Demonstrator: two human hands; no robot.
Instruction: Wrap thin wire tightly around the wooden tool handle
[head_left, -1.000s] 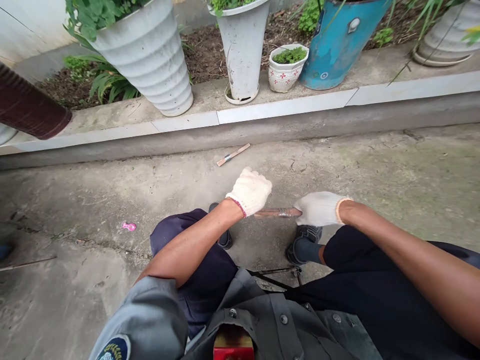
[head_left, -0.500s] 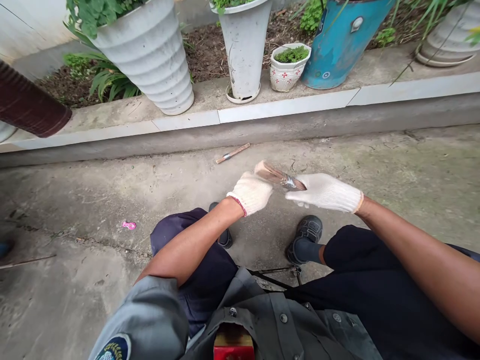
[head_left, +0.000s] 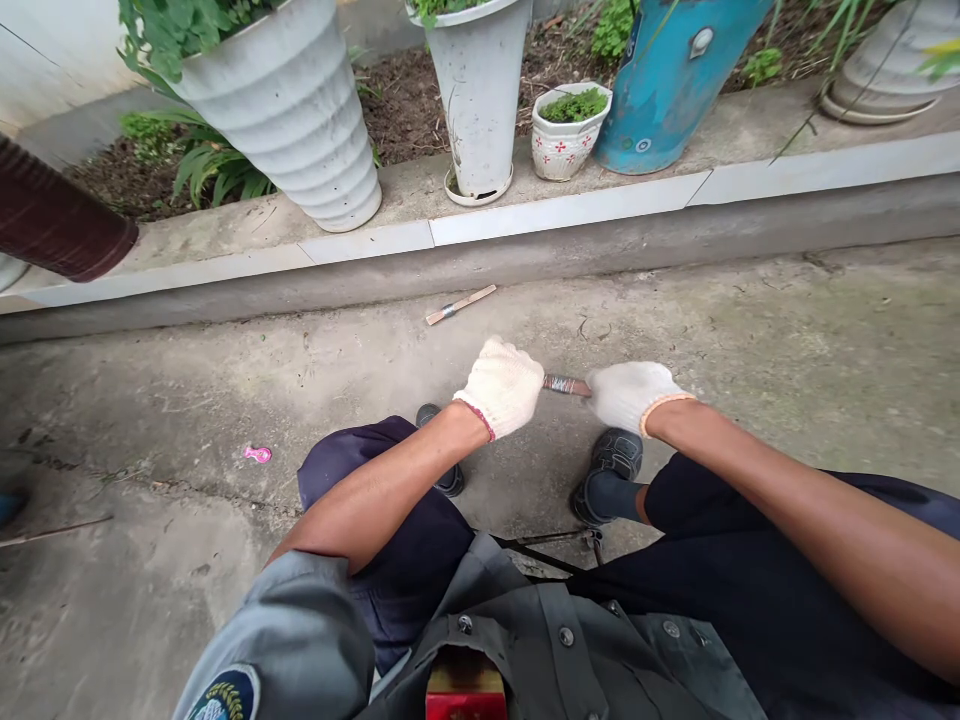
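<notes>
Between my two gloved hands lies a wire-bound wooden stick point(head_left: 566, 385), brown, with silvery wire coiled round its middle. My left hand point(head_left: 501, 388), in a white knit glove with a red cuff edge, is closed at its left end. The right end disappears into my right hand point(head_left: 631, 390), also in a white knit glove and closed. Both ends of the stick are hidden by the gloves. Beyond my left hand, on the concrete, lies a second wooden stick point(head_left: 461, 305) with a grey binding near one end.
A raised ledge point(head_left: 555, 215) runs across the back, carrying a ribbed white pot point(head_left: 292, 120), a tall white pot point(head_left: 480, 110), a small octagonal pot point(head_left: 566, 145) and a blue container point(head_left: 667, 90). A pink object point(head_left: 258, 454) lies on the ground at left. My shoes point(head_left: 611, 465) are below my hands.
The stick has turned nearly level, and its broad left end is now hidden by my left hand. My right hand has rotated, knuckles up, and closed over the other end.
</notes>
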